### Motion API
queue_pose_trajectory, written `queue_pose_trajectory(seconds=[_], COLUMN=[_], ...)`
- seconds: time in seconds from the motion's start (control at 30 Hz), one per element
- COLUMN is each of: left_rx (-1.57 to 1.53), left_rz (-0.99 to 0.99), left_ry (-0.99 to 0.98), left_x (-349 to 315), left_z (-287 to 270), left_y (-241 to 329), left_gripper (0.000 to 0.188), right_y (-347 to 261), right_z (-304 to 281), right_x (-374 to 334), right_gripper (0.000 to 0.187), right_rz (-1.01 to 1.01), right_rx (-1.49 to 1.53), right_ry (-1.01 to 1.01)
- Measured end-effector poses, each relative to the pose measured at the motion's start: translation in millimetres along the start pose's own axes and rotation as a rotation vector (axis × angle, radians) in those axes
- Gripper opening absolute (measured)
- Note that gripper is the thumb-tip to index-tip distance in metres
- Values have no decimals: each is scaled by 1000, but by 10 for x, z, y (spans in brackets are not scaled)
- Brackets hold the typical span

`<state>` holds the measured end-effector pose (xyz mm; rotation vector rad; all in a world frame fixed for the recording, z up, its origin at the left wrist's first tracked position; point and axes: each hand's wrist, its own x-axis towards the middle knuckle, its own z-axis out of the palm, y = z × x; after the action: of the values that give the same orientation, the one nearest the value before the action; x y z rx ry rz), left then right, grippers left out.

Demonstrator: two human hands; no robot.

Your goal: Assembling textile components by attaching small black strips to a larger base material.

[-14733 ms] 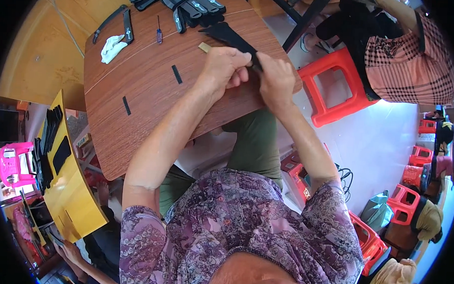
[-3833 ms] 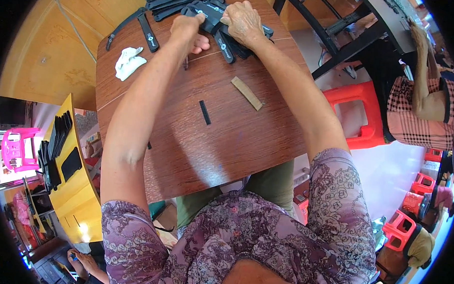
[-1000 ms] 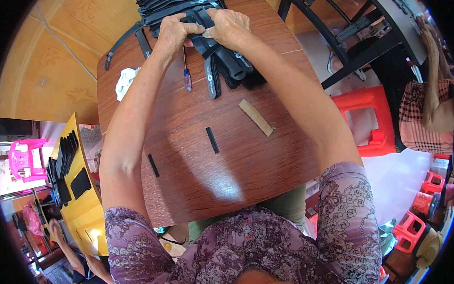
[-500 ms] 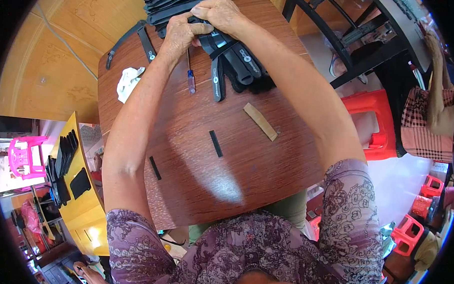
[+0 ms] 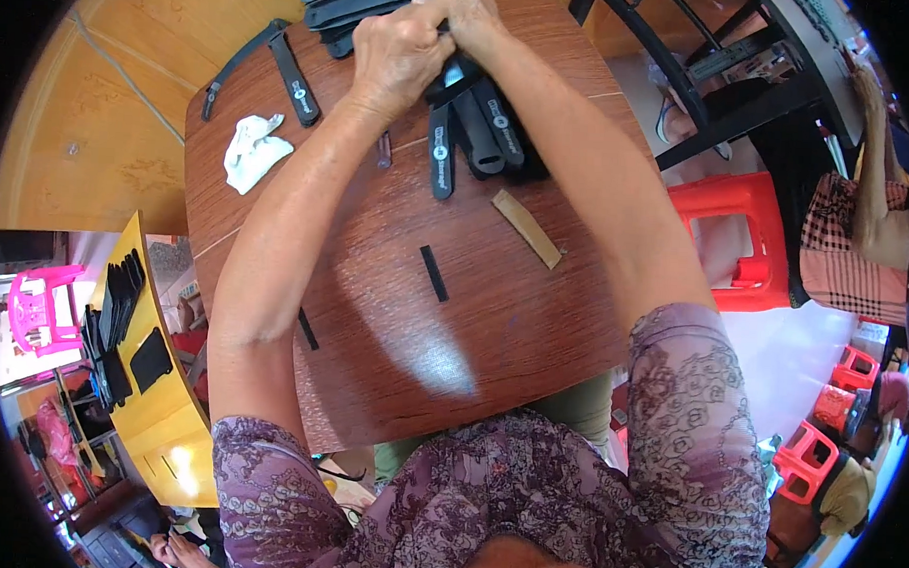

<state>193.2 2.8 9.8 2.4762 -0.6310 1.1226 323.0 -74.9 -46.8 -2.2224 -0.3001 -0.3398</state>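
At the table's far edge, both my hands are closed at the upper end of a bundle of black straps [image 5: 477, 135] with pale printing. My left hand [image 5: 394, 57] is curled into a fist-like grip on its left side. Against it presses my right hand [image 5: 471, 16], its fingers bent over the same end. What lies between the fingers is mostly hidden. Rounded strap ends hang toward me, and a light blue patch shows just below the hands. A screwdriver [image 5: 384, 149] with a clear handle lies partly behind my left forearm. Behind the hands is a stack of black straps [image 5: 359, 5].
On the brown table [image 5: 513, 336] lie a tan strip [image 5: 526, 229], a short black strip [image 5: 434, 273], another black strip [image 5: 308, 329] by my left forearm, a white cloth [image 5: 254, 155] and a loose black strap [image 5: 294, 81]. A red stool [image 5: 766, 245] stands right, beside a seated person.
My left hand has gone from a visible thumb pinch to a tighter fist, shifting right. The strap bundle has turned slightly, and my left forearm now covers more of the screwdriver.
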Motion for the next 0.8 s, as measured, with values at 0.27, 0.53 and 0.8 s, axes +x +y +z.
queue_pose_trajectory(seconds=[0.27, 0.53, 0.8], left_rx=[-567, -929, -1068], left_rz=[-428, -1142, -1242], left_ry=[90, 193, 210], left_x=[3, -145, -139], left_z=[-180, 26, 141], left_y=[185, -273, -526], left_gripper=[23, 31, 28], right_y=[69, -142, -181], right_z=[-256, -248, -241], right_x=[-242, -326, -382], right_gripper=[30, 38, 34], right_rz=[-514, -242, -257], right_rx=[-437, -283, -360], right_ry=[96, -62, -10])
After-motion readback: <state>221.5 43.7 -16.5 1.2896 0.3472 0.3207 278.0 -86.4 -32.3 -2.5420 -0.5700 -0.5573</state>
